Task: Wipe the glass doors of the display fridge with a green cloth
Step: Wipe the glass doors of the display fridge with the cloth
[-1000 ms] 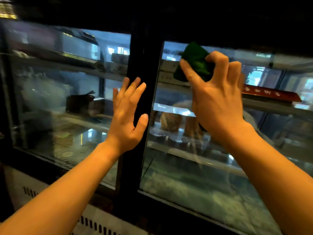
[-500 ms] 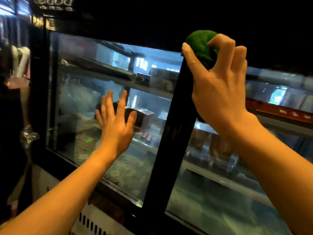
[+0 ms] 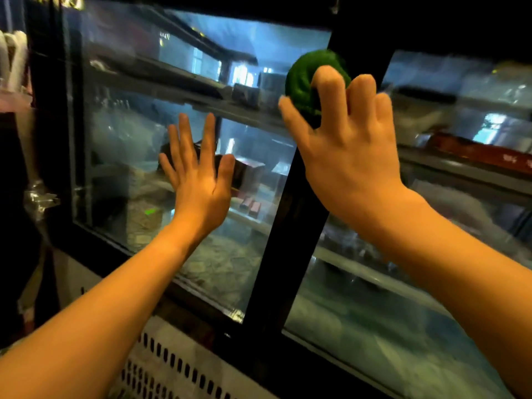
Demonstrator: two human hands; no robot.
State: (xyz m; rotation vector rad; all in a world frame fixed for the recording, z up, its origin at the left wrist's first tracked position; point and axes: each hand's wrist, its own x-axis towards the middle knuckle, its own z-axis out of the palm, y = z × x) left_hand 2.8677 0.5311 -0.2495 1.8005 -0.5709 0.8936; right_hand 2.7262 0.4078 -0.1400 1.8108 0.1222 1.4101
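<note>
Clearly mid-job, the right hand (image 3: 345, 145) gripped the bunched green cloth (image 3: 305, 79) at the black centre post's (image 3: 288, 226) twelve o'clock; the left hand (image 3: 198, 182) lay open, both glass doors (image 3: 121, 139) looking unfinished.

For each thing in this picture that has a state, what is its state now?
green cloth: bunched up, gripped in the right hand, near the top of the frame post.
right hand: closed on the cloth.
left hand: open, fingers spread, flat toward the left glass door.
left glass door: shut.
right glass door: shut.
</note>
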